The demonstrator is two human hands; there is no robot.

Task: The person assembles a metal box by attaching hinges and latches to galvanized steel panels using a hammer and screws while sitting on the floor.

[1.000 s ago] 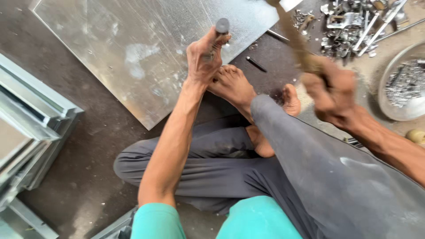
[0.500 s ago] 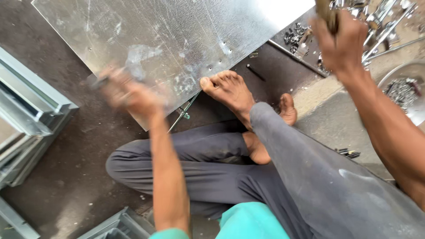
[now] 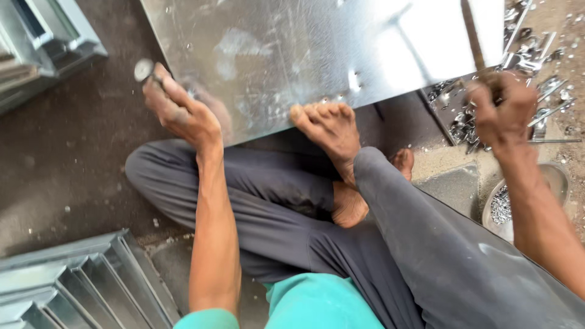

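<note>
Dark workshop floor (image 3: 67,176), I sit cross-legged. Metal sheet (image 3: 304,55) lies ahead, my foot (image 3: 329,125) pinning near edge. Left hand (image 3: 183,113), grip closed round punch (image 3: 146,70) at sheet's left edge. Right hand (image 3: 503,109), grip closed round hammer handle (image 3: 472,30), raised. Judgement: punching step; next needs punch seated upright before strike.

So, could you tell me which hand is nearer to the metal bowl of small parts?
The right. The right hand grips a tool handle just above the bowl, at the sheet's right corner. The left hand holds a punch far across, at the sheet's left edge.
</note>
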